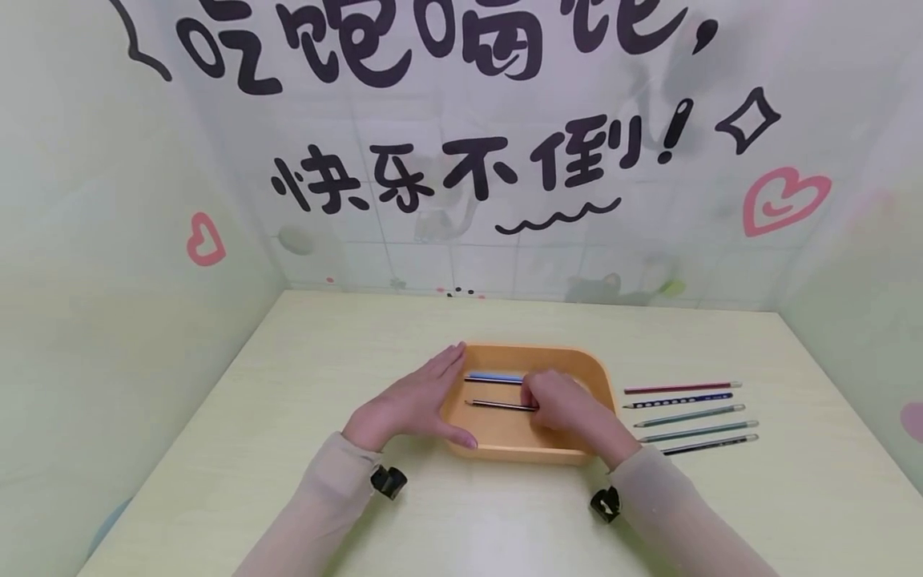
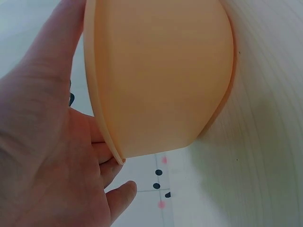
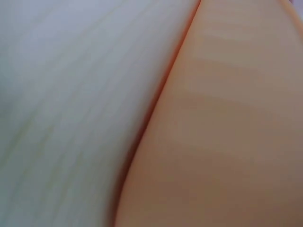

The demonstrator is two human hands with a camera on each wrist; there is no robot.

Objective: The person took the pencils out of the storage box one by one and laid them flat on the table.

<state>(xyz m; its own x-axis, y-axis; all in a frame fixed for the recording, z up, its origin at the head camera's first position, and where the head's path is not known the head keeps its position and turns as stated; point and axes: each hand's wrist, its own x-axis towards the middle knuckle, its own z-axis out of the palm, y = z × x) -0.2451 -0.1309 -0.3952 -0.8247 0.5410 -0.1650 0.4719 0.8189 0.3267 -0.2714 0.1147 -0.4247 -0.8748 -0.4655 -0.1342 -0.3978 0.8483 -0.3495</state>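
An orange tray (image 1: 519,455) stands on the table. My left hand (image 1: 414,402) spans its left end, thumb at the near rim and fairly straight fingers along the far left side. In the left wrist view, fingers of this left hand (image 2: 61,142) pass behind the tray's rim (image 2: 97,94). My right hand (image 1: 570,403) reaches into the tray, its curled fingers gripping the end of a dark pencil (image 1: 497,405). Beyond that lie a blue pencil (image 1: 497,376) and another dark pencil (image 1: 493,381), their right ends hidden by the hand. The right wrist view shows only the tray's outer wall (image 3: 213,132) and tabletop.
Several pencils lie in a row right of the tray: a red one (image 1: 681,388), a dark blue patterned one (image 1: 678,401), greenish ones (image 1: 692,416) and a black one (image 1: 710,445). A printed wall covering (image 1: 454,264) rises behind the pale table (image 1: 346,344).
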